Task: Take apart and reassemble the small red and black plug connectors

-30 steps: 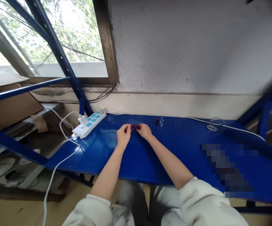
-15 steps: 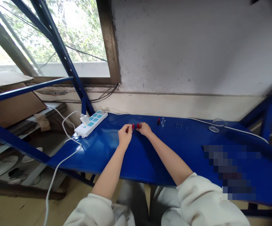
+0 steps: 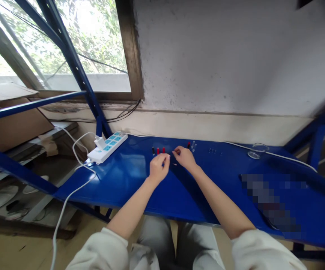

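My left hand [image 3: 159, 168] is above the blue table [image 3: 128, 180], its thumb and fingers pinched. Anything at its tips is too small to name. Just to the right, my right hand [image 3: 186, 158] has its fingers curled together; whether they hold something is hidden. The hands are apart. Behind my left hand stand a small black cylinder [image 3: 153, 150] and two small red cylinders, one on the left [image 3: 158, 150] and one on the right [image 3: 163, 150]. A tiny pale piece [image 3: 174, 164] is visible between the hands.
Beyond my right hand are a red-and-black cylinder [image 3: 188, 144] and small clear tubes [image 3: 193, 145]. Several tiny clear pieces [image 3: 212, 150] lie farther right, before a round clear dish [image 3: 254, 155]. A white power strip [image 3: 107, 148] with cables sits left. A blurred-out patch [image 3: 266, 198] covers the right.
Both hands have left the red cylinders and moved right and slightly nearer to me. The red cylinders and the black one now stand uncovered.
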Motion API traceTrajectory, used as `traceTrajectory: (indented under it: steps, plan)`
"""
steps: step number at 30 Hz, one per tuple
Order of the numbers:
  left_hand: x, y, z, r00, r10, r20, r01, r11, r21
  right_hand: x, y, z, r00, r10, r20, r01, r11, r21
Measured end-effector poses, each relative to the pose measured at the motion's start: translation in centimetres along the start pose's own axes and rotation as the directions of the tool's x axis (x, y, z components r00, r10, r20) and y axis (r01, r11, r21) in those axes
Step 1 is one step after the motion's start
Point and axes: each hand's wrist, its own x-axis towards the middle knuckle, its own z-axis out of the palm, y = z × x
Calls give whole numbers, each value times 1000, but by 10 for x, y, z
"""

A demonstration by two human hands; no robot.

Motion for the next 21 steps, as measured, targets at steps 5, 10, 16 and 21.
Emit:
traceTrajectory:
  steps: [5,10,16,21]
  plan:
    - [1,28,48,968,-41,247,35,999,28,-21,34,-28,983,135,-127,-156,972,-176]
    - [23,26,90,949,-210,234,164,966,200,-26,55,-28,971,196,-140,-230,925,-301]
    - [33,16,115,875,-287,390,138,920,366,-27,56,-21,966,235,-104,-257,911,-322]
    - [38,6,119,853,-278,443,89,912,400,-25,60,-15,970,237,-50,-241,929,-281]
